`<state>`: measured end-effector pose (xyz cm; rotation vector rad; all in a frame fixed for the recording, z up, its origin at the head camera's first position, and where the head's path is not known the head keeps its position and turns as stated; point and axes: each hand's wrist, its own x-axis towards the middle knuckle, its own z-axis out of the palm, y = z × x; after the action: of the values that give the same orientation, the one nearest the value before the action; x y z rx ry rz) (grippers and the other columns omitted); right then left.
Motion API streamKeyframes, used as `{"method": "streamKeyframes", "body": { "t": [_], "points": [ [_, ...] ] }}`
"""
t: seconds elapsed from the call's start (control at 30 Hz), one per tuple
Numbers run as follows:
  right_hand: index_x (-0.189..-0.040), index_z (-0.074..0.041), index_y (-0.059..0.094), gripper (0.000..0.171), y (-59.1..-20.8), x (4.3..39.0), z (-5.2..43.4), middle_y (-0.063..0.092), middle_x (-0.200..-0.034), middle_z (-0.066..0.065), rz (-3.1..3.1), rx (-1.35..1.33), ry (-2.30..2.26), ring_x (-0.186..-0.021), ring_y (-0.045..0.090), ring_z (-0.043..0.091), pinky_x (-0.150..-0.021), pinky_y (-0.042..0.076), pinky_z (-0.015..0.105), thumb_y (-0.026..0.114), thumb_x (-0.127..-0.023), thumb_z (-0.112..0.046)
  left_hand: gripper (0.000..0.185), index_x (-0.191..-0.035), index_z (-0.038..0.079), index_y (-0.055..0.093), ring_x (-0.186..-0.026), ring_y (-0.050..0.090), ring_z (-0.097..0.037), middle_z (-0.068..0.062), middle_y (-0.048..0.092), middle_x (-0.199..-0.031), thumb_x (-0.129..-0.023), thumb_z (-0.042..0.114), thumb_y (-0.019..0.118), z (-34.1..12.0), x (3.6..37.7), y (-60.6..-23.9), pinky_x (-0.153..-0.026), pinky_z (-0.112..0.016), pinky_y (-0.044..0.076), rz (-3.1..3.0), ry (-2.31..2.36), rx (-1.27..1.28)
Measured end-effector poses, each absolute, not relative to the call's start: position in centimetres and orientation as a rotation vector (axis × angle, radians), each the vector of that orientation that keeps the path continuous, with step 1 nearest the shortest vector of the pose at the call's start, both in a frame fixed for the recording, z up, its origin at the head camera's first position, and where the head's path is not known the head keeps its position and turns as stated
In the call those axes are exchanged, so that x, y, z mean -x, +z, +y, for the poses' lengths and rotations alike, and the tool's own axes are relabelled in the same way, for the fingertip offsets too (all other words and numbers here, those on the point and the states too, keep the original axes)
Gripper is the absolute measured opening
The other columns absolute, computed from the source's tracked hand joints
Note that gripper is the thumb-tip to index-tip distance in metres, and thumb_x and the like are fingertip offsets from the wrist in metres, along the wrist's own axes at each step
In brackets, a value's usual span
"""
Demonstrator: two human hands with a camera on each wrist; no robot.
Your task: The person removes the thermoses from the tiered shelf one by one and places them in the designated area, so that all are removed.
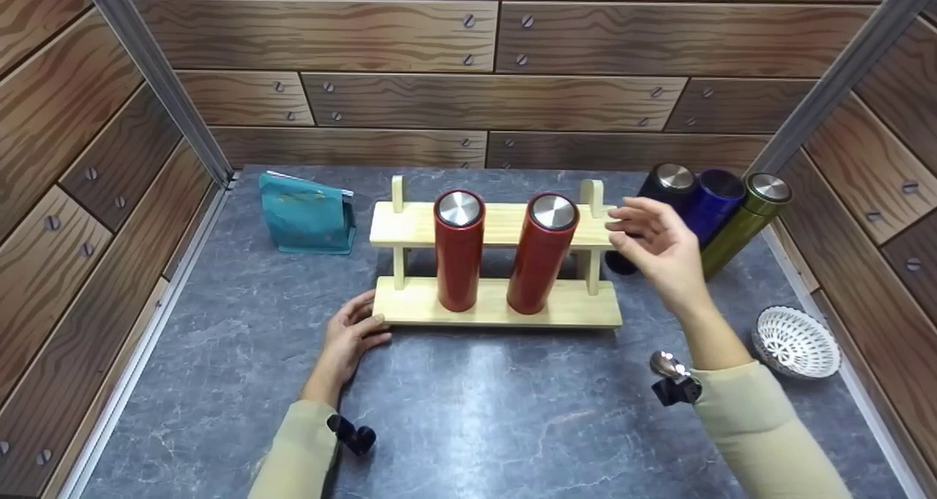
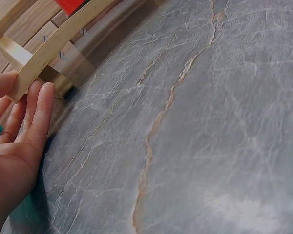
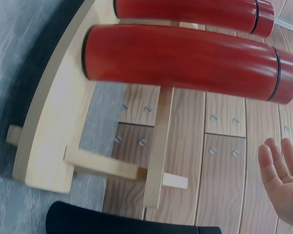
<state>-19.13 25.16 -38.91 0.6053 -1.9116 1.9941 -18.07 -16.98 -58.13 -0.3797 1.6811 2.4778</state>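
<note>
Two red thermos flasks with steel-topped lids, the left one (image 1: 459, 257) and the right one (image 1: 540, 257), stand on the lower board of a two-tier wooden rack (image 1: 571, 305). My left hand (image 1: 351, 338) grips the rack's front left corner. Its thumb lies on top of the board and the fingers (image 2: 41, 109) reach beneath it. Near the upper board's right end, my right hand (image 1: 662, 254) hangs in the air, palm and spread fingers (image 3: 283, 163) showing, holding nothing. Behind that hand stand a black flask (image 1: 667, 184), a blue flask (image 1: 714, 199) and an olive green flask (image 1: 754, 214).
A teal pouch (image 1: 304, 214) stands left of the rack. At the right edge of the grey marbled table (image 1: 468, 411) sits a white openwork bowl (image 1: 796, 342). Wood-patterned panels (image 1: 402, 100) enclose the back and both sides.
</note>
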Motion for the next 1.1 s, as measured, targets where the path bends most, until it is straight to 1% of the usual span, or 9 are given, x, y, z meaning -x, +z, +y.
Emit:
{"method": "streamKeyframes", "body": {
  "t": [0.1, 0.17, 0.33, 0.5, 0.7, 0.87, 1.0, 1.1],
  "points": [
    [-0.12, 0.012, 0.048, 0.045, -38.9, 19.3, 24.6, 0.056, -0.113, 0.029, -1.92, -0.607, 1.987, -0.098, 0.059, 0.033, -0.079, 0.053, 0.029, 0.065, -0.079, 0.013, 0.056, -0.132, 0.008, 0.048, -0.08, 0.061, -0.026, -0.016, 0.051, -0.12, -0.081, -0.001, 0.068, -16.9, 18.1, -58.2, -0.071, -0.04, 0.056, 1.682, 2.478, 0.381],
    [-0.121, 0.011, 0.048, 0.046, -38.9, 19.5, 24.2, 0.054, -0.116, 0.03, -1.916, -0.627, 1.99, -0.102, 0.057, 0.033, -0.082, 0.052, 0.029, 0.065, -0.079, 0.013, 0.057, -0.133, 0.008, 0.048, -0.08, 0.061, -0.026, -0.016, 0.051, -0.12, -0.08, -0.001, 0.068, -16.9, 18.1, -58.2, -0.071, -0.041, 0.056, 1.686, 2.477, 0.381],
    [-0.125, 0.011, 0.045, 0.052, -39.0, 19.9, 23.1, 0.047, -0.124, 0.033, -1.934, -0.659, 2.017, -0.111, 0.049, 0.039, -0.088, 0.049, 0.037, 0.066, -0.077, 0.014, 0.057, -0.133, 0.008, 0.048, -0.08, 0.061, -0.026, -0.016, 0.05, -0.121, -0.081, -0.001, 0.068, -16.8, 18.2, -58.1, -0.071, -0.041, 0.056, 1.685, 2.477, 0.387],
    [-0.13, 0.008, 0.042, 0.063, -39.3, 20.2, 22.1, 0.047, -0.129, 0.025, -2.009, -0.642, 2.033, -0.116, 0.047, 0.036, -0.091, 0.045, 0.043, 0.069, -0.074, 0.014, 0.055, -0.132, 0.008, 0.049, -0.082, 0.06, -0.026, -0.016, 0.05, -0.12, -0.081, -0.001, 0.067, -16.8, 18.1, -58.1, -0.071, -0.041, 0.056, 1.688, 2.474, 0.398],
    [-0.136, 0.001, 0.036, 0.074, -39.6, 20.9, 21.0, 0.044, -0.134, 0.021, -2.08, -0.623, 2.054, -0.117, 0.047, 0.029, -0.09, 0.047, 0.039, 0.071, -0.072, 0.013, 0.053, -0.131, 0.009, 0.05, -0.082, 0.061, -0.026, -0.016, 0.051, -0.12, -0.081, -0.001, 0.067, -16.9, 18.1, -58.0, -0.07, -0.04, 0.056, 1.688, 2.488, 0.397],
    [-0.137, -0.001, 0.035, 0.078, -39.6, 21.2, 20.2, 0.046, -0.133, 0.014, -2.116, -0.634, 2.055, -0.117, 0.048, 0.026, -0.089, 0.048, 0.036, 0.073, -0.071, 0.012, 0.055, -0.133, 0.008, 0.048, -0.081, 0.061, -0.027, -0.016, 0.05, -0.12, -0.081, -0.002, 0.067, -16.8, 18.1, -58.1, -0.07, -0.04, 0.056, 1.675, 2.495, 0.379],
    [-0.138, -0.003, 0.036, 0.08, -39.6, 21.2, 19.9, 0.047, -0.13, 0.013, -2.124, -0.64, 2.041, -0.115, 0.049, 0.026, -0.087, 0.05, 0.035, 0.075, -0.069, 0.011, 0.056, -0.133, 0.007, 0.048, -0.081, 0.061, -0.027, -0.017, 0.05, -0.12, -0.081, -0.001, 0.067, -16.8, 18.0, -58.2, -0.07, -0.04, 0.056, 1.669, 2.5, 0.381],
    [-0.136, -0.001, 0.038, 0.078, -39.8, 21.3, 19.8, 0.049, -0.128, 0.014, -2.122, -0.634, 2.034, -0.111, 0.051, 0.026, -0.084, 0.052, 0.034, 0.075, -0.069, 0.011, 0.056, -0.133, 0.006, 0.048, -0.081, 0.061, -0.027, -0.017, 0.05, -0.12, -0.081, -0.001, 0.067, -16.9, 18.0, -58.2, -0.07, -0.041, 0.056, 1.681, 2.499, 0.378]
  ]
}}
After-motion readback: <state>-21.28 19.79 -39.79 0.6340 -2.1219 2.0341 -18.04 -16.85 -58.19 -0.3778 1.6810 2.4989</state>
